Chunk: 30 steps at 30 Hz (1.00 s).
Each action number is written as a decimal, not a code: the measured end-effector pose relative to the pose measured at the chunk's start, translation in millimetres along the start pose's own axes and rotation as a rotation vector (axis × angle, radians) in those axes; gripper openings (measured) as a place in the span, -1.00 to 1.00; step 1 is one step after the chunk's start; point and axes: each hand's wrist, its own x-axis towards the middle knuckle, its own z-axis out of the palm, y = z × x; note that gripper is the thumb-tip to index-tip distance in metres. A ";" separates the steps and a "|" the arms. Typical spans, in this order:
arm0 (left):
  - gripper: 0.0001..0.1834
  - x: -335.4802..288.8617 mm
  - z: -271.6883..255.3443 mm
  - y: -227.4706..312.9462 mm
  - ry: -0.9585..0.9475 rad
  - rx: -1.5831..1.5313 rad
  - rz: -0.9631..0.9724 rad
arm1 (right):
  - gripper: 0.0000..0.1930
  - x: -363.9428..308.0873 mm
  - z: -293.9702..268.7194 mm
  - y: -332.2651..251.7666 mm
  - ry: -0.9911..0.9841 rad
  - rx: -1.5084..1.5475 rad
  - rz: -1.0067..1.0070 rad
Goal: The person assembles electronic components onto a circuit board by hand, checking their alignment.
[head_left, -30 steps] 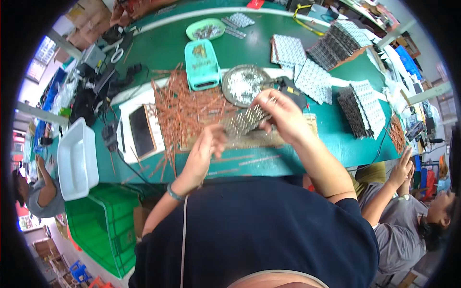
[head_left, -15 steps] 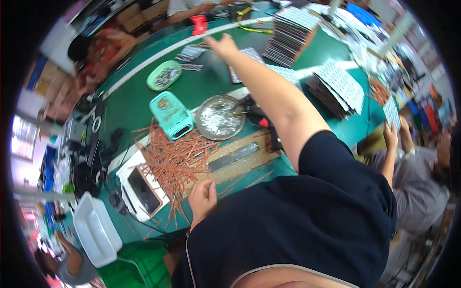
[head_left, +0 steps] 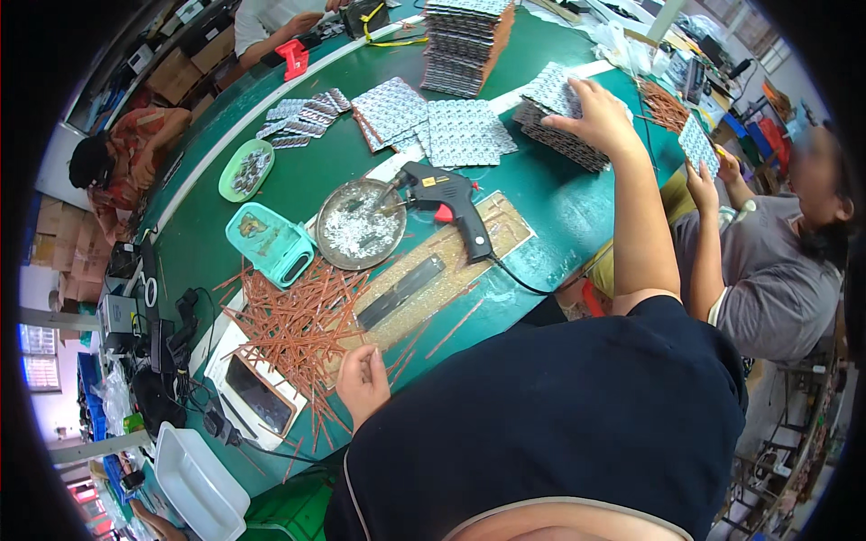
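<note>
My right hand (head_left: 597, 119) reaches out to a stack of circuit board panels (head_left: 577, 155) at the right. Its thumb and fingers are spread over the top of the stack, apart from each other. My left hand (head_left: 363, 382) is curled closed at the near end of a speckled tan board (head_left: 502, 225), beside a heap of thin reddish-brown strips (head_left: 287, 317); nothing shows in it. A dark flat bar (head_left: 401, 290) lies on that board. A black gun-shaped tool (head_left: 444, 192) with a red trigger rests across the board, its tip over a round metal pan (head_left: 359, 260) of silvery bits.
Loose panels (head_left: 469, 133) and a tall panel stack (head_left: 465, 50) stand farther back. Left lie a turquoise container (head_left: 271, 242), a green bowl (head_left: 257, 147) of small parts, a phone (head_left: 262, 394) and a white bin (head_left: 200, 482). A co-worker (head_left: 767, 261) at right holds a panel.
My right hand has swung from the far side of the table to the right, onto the panel stack. My left hand stays curled near the strips. The view has shifted.
</note>
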 end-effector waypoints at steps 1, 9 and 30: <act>-0.93 -0.1 0.4 -0.6 -0.002 0.018 -0.002 | -0.24 -2.2 -1.3 4.5 0.001 -0.006 0.007; -0.94 -3.6 4.0 -0.4 0.036 0.058 0.043 | -0.55 -5.0 -27.6 14.9 -0.015 0.171 -0.027; -0.60 13.2 -47.6 74.8 -0.132 -1.048 -0.108 | -0.64 -114.2 -31.9 -166.9 0.085 1.164 -0.630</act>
